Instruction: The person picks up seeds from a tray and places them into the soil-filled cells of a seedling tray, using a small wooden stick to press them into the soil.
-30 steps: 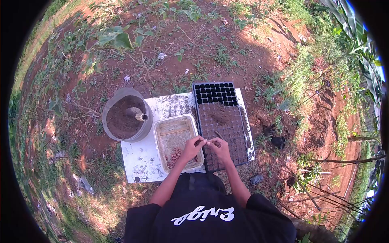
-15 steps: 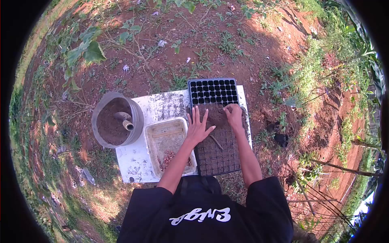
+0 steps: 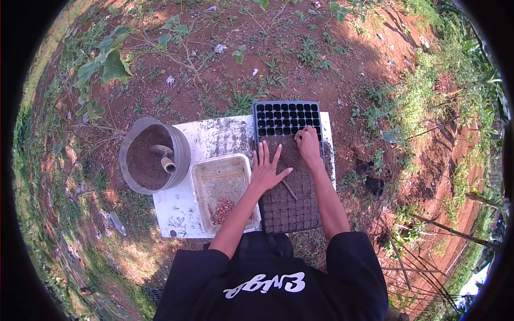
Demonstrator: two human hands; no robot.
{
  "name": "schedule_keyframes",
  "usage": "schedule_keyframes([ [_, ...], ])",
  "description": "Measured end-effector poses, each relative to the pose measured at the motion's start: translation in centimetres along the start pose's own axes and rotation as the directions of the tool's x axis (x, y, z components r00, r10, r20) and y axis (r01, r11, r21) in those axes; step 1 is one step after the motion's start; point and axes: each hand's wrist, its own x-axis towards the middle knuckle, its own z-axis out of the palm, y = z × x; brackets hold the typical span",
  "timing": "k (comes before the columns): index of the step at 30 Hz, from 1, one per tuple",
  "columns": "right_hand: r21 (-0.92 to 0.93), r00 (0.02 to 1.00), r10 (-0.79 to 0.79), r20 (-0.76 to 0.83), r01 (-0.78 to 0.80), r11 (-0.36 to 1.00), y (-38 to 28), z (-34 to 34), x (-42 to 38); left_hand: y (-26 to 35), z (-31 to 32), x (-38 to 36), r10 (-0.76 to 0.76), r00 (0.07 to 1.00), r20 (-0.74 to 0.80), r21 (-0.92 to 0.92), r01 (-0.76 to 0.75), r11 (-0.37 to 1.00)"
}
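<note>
A black seedling tray (image 3: 286, 102) extends away from me, its far cells without soil and its nearer cells filled with dark soil (image 3: 289, 211). My left hand (image 3: 264, 174) rests on the soil near the tray's left edge, fingers spread. At the right side, my right hand (image 3: 308, 145) is closed in a pinch where the soil meets the hollow cells. Whatever its fingertips hold is hidden. A short brown stick (image 3: 289, 189) lies on the soil just below the left hand.
Left of the seedling tray, a dirty cream basin (image 3: 196, 184) holds small reddish pieces (image 3: 222, 209). A grey bucket (image 3: 183, 155) of soil contains a trowel (image 3: 166, 161). Both stand by or on a stained white table (image 3: 214, 136). Weeds and red earth (image 3: 225, 88) surround it.
My right hand has moved slightly away from me, toward the hollow cells. My left hand stays spread on the soil. The whole view has shifted a little.
</note>
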Motion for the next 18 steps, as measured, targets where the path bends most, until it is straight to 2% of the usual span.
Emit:
schedule_keyframes([
  [5,-0.018,1.0,-0.011,0.017,0.011,1.0,-0.1,0.8,0.3,-0.2,0.3,-0.1,0.031,0.998,-0.056,0.012,-0.031,0.999],
  [7,-0.015,1.0,-0.001,0.018,0.001,1.0,0.1,0.8,0.0,0.1,-0.2,-0.2,0.02,0.999,-0.029,0.009,-0.02,1.0],
  [10,0.072,1.0,0.0,-0.011,0.001,0.997,0.3,0.2,0.1,0.0,-0.1,-0.1,0.014,0.999,-0.037,-0.034,-0.015,0.999],
  [12,0.221,0.996,0.087,0.027,-0.091,0.971,0.4,-0.7,0.3,-0.1,0.0,-0.1,0.011,0.997,-0.07,-0.076,-0.017,0.997],
  [13,0.277,0.996,0.071,-0.043,-0.057,0.959,0.3,-1.1,0.3,-0.1,-0.1,-0.1,0.009,0.998,-0.063,-0.075,-0.013,0.997],
  [14,0.277,0.997,0.069,-0.04,-0.056,0.959,0.0,-1.4,0.3,0.0,-0.1,-0.1,0.006,0.999,-0.054,-0.074,-0.01,0.997],
  [16,0.418,0.992,0.123,0.001,-0.112,0.901,0.0,-1.3,0.1,0.0,-0.3,-0.1,0.004,0.999,-0.032,-0.053,-0.006,0.999],
  [17,0.418,0.992,0.123,0.0,-0.112,0.902,0.0,-1.3,0.0,0.1,-0.5,-0.1,0.006,1.0,-0.011,-0.03,-0.006,1.0],
  [18,0.272,0.999,0.044,0.0,-0.043,0.961,-0.1,-1.3,-0.2,0.0,-0.4,-0.1,0.006,1.0,-0.013,-0.03,-0.007,1.0],
])
